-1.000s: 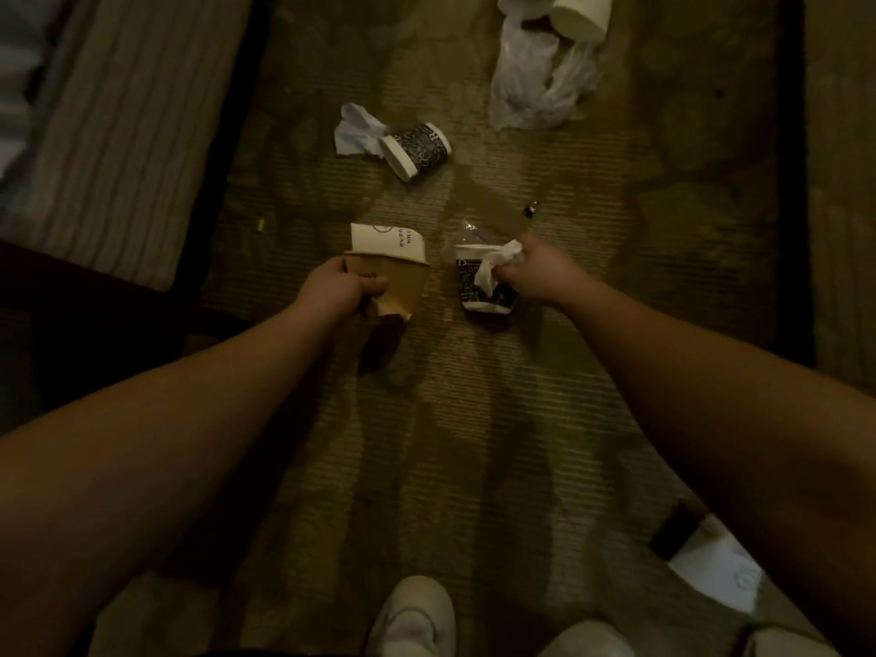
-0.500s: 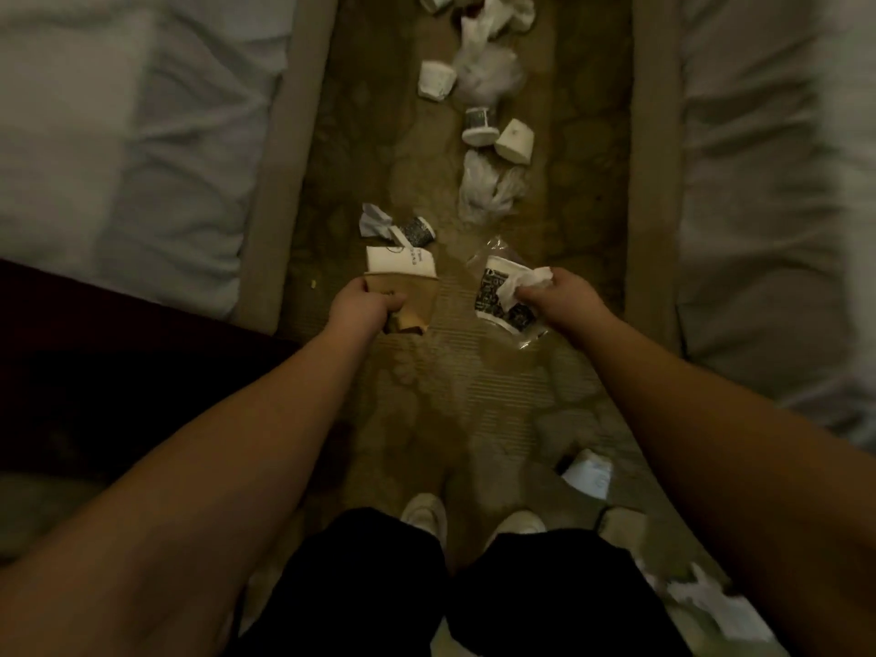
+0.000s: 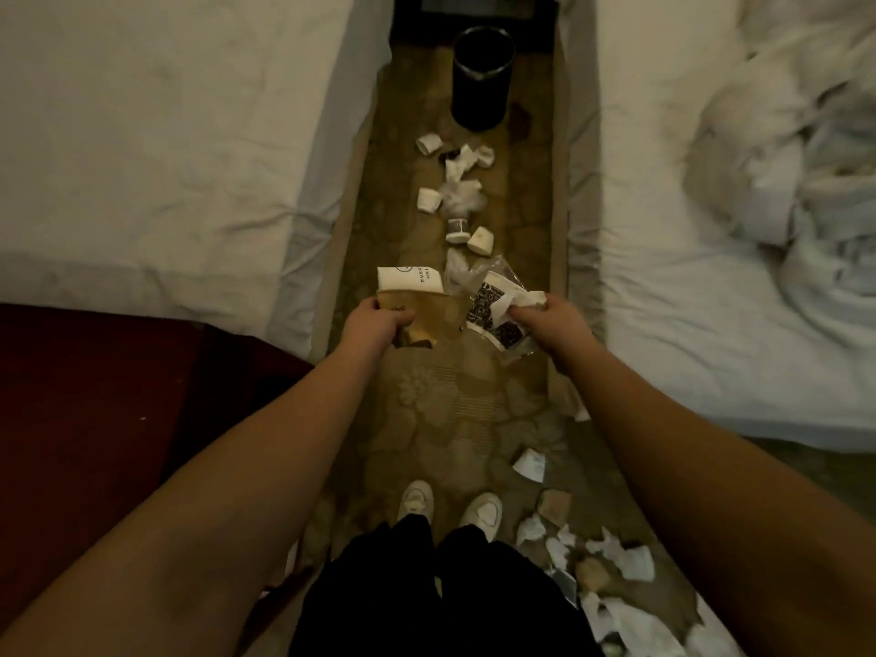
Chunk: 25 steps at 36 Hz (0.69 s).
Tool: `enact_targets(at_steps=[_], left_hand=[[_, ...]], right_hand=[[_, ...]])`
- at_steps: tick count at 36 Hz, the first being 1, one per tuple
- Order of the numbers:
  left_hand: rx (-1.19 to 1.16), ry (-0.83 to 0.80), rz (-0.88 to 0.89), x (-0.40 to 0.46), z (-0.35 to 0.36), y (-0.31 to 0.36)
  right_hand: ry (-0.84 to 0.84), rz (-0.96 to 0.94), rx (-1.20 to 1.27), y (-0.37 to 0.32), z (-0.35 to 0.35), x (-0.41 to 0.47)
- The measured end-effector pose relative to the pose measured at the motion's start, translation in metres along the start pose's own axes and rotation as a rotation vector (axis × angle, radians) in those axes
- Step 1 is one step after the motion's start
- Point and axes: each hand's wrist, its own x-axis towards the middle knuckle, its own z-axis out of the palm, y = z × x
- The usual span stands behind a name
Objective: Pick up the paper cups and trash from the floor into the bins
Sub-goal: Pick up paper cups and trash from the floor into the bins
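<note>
Head view: carrying toward the black bin (image 3: pixel 482 78), left hand (image 3: pixel 374 320) gripping brown-and-white paper packaging (image 3: pixel 417 301), right hand (image 3: pixel 550 320) clutching a patterned cup (image 3: pixel 493 310) with tissue, leaving scattered cups (image 3: pixel 429 200) lying between hands and bin.

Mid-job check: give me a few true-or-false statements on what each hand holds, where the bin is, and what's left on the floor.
1. The left hand grips a brown-and-white paper bag. True.
2. The right hand is empty. False: it holds a black-patterned paper cup with a white tissue.
3. The dark cylindrical bin stands upright at the aisle's far end. True.
4. The patterned carpet ahead is free of litter. False: white cups and tissues lie there.
</note>
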Motion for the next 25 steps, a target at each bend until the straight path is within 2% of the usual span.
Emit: enact_targets(at_steps=[7, 14, 25], left_hand=[[-0.054, -0.029, 0.085, -0.044, 0.005, 0.036], [-0.116, -0.041, 0.141, -0.057, 0.02, 0.067], [-0.144, -0.035, 0.145, 0.025, 0.031, 0.141]], right_hand=[[0.013, -0.135, 0.076, -0.035, -0.04, -0.054], [0.078, -0.197, 0.111, -0.052, -0.074, -0.055], [0.114, -0.208, 0.094, -0.116, -0.096, 0.02]])
